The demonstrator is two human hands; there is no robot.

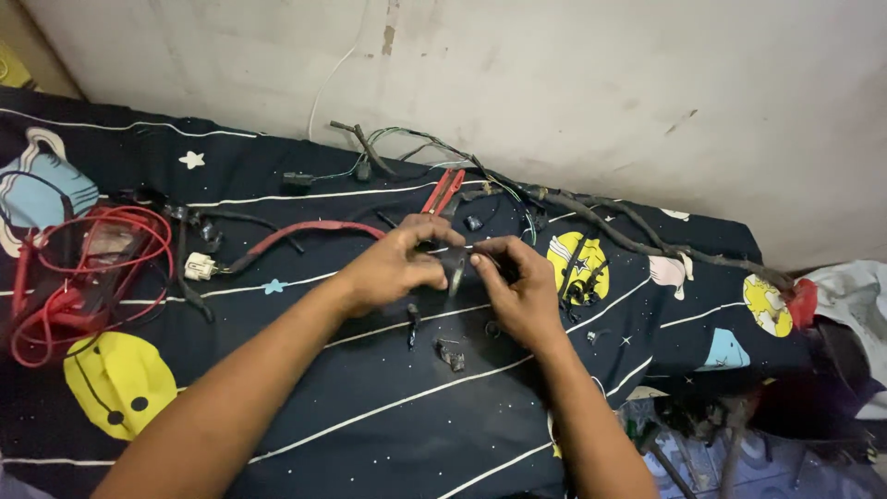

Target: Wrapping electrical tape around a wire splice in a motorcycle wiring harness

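Small dark strip [456, 274] held between both hands, over the dark blue sheet [370, 416] at centre; long axis near upright, tilted a bit, top end toward the wall. Left hand [393, 266]: grip pinched narrow on the strip's left side, fingers curled, forearm in from lower left. Right hand [517, 282]: thumb & forefinger closed on its right side, forearm from below. Red pliers [442, 192] just beyond the fingers. Wire harness [591, 208] along wall. Red leads [88, 268] far left.
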